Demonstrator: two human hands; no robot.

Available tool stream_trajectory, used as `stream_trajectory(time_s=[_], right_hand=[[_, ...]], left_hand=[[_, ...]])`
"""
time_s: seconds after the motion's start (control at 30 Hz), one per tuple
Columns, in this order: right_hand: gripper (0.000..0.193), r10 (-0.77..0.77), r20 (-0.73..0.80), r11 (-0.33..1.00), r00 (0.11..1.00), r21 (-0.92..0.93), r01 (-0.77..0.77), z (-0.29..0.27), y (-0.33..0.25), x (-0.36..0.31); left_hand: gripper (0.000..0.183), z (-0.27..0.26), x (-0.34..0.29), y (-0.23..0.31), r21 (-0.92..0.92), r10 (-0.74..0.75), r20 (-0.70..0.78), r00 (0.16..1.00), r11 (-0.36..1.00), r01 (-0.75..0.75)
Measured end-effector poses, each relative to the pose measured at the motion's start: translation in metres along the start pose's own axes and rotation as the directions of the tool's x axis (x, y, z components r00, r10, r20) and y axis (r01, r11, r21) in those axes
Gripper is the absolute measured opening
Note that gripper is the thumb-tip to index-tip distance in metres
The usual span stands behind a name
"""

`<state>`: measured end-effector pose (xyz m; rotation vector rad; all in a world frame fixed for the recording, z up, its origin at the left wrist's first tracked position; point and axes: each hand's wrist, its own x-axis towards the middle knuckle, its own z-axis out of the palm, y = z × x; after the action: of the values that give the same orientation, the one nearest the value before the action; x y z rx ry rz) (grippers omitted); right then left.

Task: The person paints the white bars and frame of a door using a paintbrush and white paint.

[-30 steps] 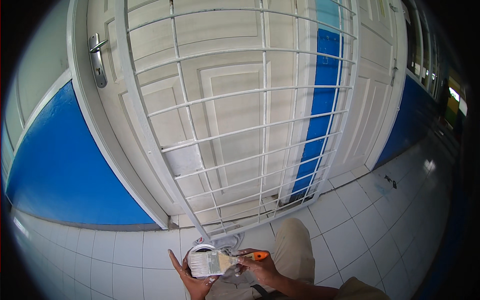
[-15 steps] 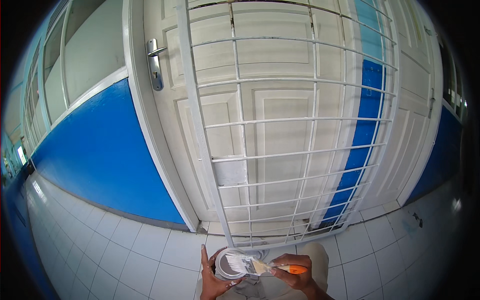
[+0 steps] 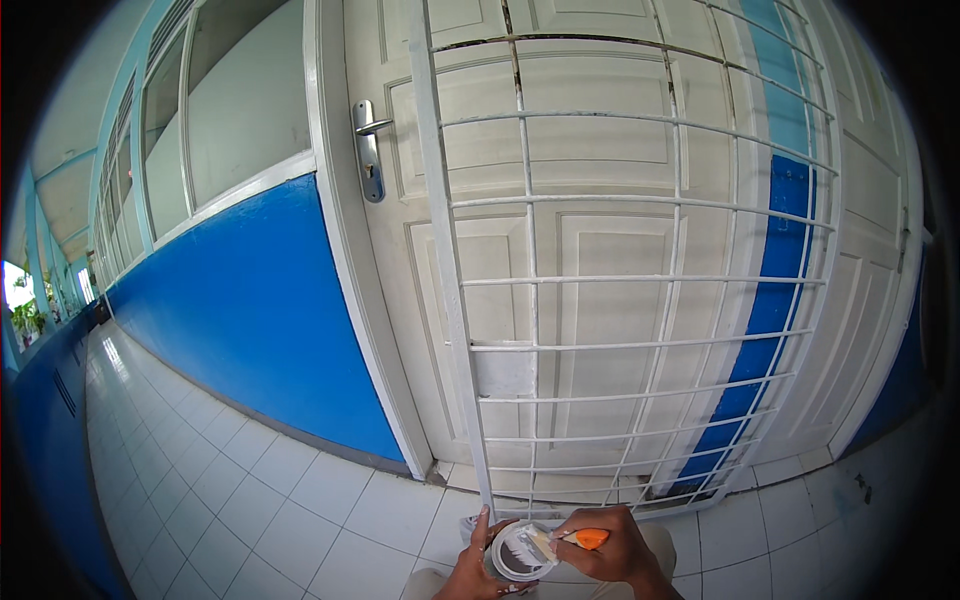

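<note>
My left hand [image 3: 474,566] is wrapped round the side of a small round paint can [image 3: 500,563], low in the view. White paint spots its fingers. In my right hand [image 3: 612,548] is a paintbrush [image 3: 591,539] with an orange handle, gripped near its ferrule. The brush's white-coated bristles lie over the mouth of the can, touching or close to its inner rim; which, I cannot tell. Just beyond both hands stands a metal grille [image 3: 640,282] of crossed bars, mostly white, with dark, rusty stretches on the upper bars.
Behind the grille is a white panelled door [image 3: 610,255] with a metal handle [image 3: 368,150]. A blue wall [image 3: 240,310] runs off to the left under windows. White tiles [image 3: 290,510] cover the floor. Another white door [image 3: 850,330] stands at the right.
The view has swung left, so the grille sits farther right in it. My right hand has brought the brush down to the can's mouth, with its bristles now over the rim.
</note>
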<state>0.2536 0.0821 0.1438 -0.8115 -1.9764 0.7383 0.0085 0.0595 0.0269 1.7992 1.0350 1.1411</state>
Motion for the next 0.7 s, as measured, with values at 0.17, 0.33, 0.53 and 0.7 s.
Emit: stream_trajectory(time_s=[0.17,0.33,0.53,0.7], right_hand=[[0.015,0.0,0.044,1.0,0.999,-0.03,0.001,0.002,0.008,0.005],[0.015,-0.008,0.04,0.999,0.999,-0.044,0.009,0.002,0.013,0.01],[0.013,-0.021,0.102,0.997,0.995,-0.075,0.028,-0.01,0.002,0.019],[0.012,-0.047,0.037,0.997,0.998,0.065,0.044,-0.025,-0.008,0.032]], left_hand=[[0.152,-0.001,0.011,0.001,0.068,0.077,0.004,0.997,0.995,-0.077],[0.152,0.007,0.018,-0.004,0.012,0.053,-0.005,0.999,0.999,-0.052],[0.147,0.006,0.024,0.013,-0.076,0.075,-0.025,0.997,0.994,-0.076],[0.155,0.003,0.037,0.018,0.019,0.129,-0.066,0.989,0.992,-0.128]])
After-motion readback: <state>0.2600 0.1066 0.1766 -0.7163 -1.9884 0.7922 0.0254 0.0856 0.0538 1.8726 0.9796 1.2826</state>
